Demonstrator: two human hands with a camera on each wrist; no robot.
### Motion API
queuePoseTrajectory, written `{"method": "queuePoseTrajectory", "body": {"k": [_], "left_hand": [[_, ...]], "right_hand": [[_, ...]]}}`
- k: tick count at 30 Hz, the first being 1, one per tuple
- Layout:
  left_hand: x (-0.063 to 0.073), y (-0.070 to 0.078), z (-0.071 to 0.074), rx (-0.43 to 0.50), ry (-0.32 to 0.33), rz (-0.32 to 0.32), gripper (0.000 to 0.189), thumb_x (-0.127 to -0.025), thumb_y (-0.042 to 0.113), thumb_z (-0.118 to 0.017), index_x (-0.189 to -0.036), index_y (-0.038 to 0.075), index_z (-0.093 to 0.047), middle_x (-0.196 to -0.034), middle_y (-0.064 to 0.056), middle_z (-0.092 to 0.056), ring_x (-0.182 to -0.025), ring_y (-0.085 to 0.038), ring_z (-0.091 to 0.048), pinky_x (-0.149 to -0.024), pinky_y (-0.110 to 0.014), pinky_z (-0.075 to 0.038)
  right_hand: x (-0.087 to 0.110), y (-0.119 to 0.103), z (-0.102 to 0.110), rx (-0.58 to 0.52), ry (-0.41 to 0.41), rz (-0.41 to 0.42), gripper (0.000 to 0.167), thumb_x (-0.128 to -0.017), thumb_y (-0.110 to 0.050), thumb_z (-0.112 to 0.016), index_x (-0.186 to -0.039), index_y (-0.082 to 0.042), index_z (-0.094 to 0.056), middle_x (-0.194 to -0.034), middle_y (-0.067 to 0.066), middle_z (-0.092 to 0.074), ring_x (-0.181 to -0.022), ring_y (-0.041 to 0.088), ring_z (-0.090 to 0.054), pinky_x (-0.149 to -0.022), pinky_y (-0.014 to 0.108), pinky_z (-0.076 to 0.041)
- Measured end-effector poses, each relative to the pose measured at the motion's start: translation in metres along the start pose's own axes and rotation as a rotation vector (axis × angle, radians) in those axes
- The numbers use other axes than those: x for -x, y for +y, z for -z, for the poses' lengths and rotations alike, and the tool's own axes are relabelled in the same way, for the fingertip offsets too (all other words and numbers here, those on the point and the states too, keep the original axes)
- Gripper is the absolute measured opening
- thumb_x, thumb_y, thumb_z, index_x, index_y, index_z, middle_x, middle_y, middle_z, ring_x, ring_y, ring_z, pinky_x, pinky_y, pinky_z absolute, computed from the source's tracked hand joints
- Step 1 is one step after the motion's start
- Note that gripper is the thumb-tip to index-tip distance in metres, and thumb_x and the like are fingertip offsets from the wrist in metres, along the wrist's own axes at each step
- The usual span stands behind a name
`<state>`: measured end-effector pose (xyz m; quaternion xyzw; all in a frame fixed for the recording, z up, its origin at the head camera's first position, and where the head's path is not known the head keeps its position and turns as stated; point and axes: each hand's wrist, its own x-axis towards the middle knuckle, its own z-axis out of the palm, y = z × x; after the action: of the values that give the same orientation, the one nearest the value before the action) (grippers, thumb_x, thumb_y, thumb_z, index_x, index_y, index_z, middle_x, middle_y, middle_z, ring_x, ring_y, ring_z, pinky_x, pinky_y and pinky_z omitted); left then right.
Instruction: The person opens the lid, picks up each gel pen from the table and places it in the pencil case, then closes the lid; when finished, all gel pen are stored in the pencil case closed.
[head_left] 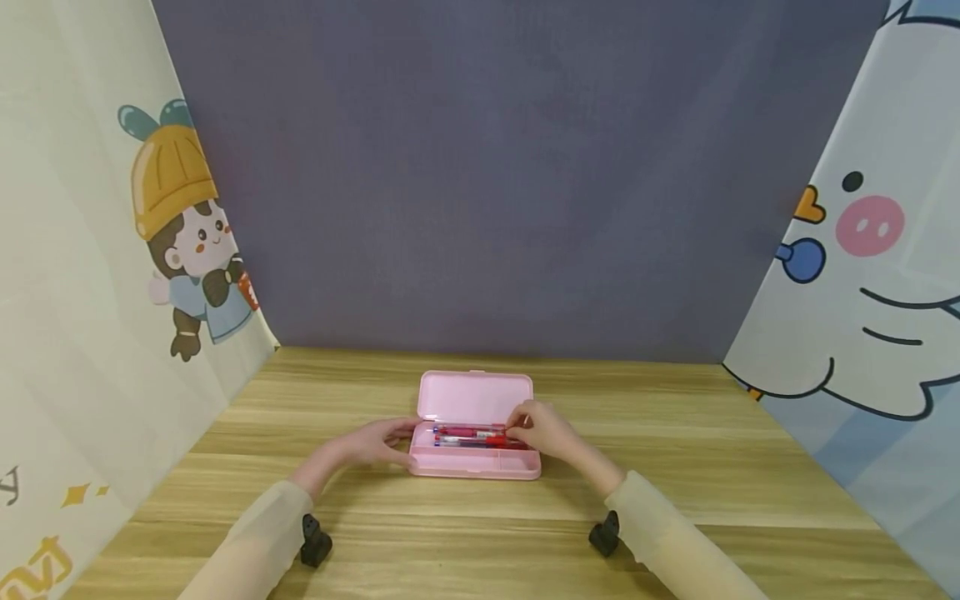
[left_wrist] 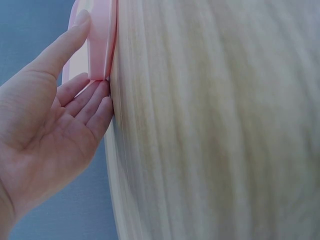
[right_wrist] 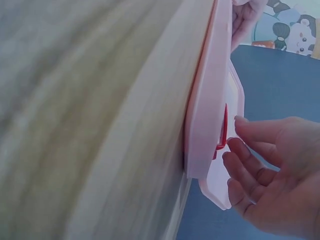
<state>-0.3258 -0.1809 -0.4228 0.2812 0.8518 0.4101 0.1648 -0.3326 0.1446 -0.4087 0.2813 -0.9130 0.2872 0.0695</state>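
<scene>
A pink pencil case [head_left: 450,472] lies open on the table, its lid [head_left: 468,396] tipped back on the far side. Several pens [head_left: 469,443] with red and blue parts lie lengthwise in its back compartment. My left hand [head_left: 367,442] is at the case's left end; the thumb rests along the front side and the loosely extended fingers touch the end wall. Above the right end of the pens is my right hand [head_left: 546,430], fingers bent. In the right wrist view its thumb and fingertips stand apart, close to a red pen clip [right_wrist: 224,127], with nothing seen between them.
The wood-grain table [head_left: 450,533] extends around the case. A dark grey cloth [head_left: 480,183] rises behind it, and printed cartoon curtains stand at left [head_left: 67,250] and right [head_left: 847,333]. The front compartment has a small divider at the right.
</scene>
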Motion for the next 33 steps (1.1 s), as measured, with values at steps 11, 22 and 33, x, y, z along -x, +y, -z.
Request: {"method": "queuePoseTrajectory", "body": {"k": [11, 22, 33], "left_hand": [[0.002, 0.005, 0.001, -0.016, 0.002, -0.008, 0.076, -0.081, 0.021, -0.074, -0.142, -0.002, -0.034, -0.143, -0.028, -0.037, -0.131, -0.043, -0.037, -0.112, -0.054, -0.030], [0.003, 0.006, 0.002, 0.057, -0.003, 0.007, 0.086, -0.081, 0.017, -0.074, -0.145, -0.007, -0.021, -0.145, -0.030, -0.032, -0.133, -0.044, -0.032, -0.114, -0.053, -0.027], [0.002, 0.005, 0.000, 0.101, 0.018, 0.041, 0.103, -0.080, 0.016, -0.075, -0.148, -0.006, -0.001, -0.144, -0.032, -0.031, -0.134, -0.044, -0.031, -0.115, -0.052, -0.026]], "right_hand": [[-0.006, 0.004, 0.019, -0.068, 0.145, 0.037, 0.020, -0.088, -0.013, -0.064, -0.100, 0.002, -0.070, -0.096, 0.013, -0.069, -0.089, 0.027, -0.065, -0.077, 0.041, -0.058], [-0.014, 0.024, 0.030, -0.010, 0.148, -0.095, 0.045, -0.084, -0.025, -0.070, -0.118, 0.003, -0.062, -0.118, 0.021, -0.061, -0.114, 0.039, -0.054, -0.100, 0.053, -0.045], [-0.014, 0.027, 0.024, -0.157, 0.018, -0.226, 0.075, -0.091, -0.029, -0.062, -0.146, 0.003, -0.023, -0.133, 0.028, -0.049, -0.122, 0.038, -0.051, -0.103, 0.049, -0.044]]}}
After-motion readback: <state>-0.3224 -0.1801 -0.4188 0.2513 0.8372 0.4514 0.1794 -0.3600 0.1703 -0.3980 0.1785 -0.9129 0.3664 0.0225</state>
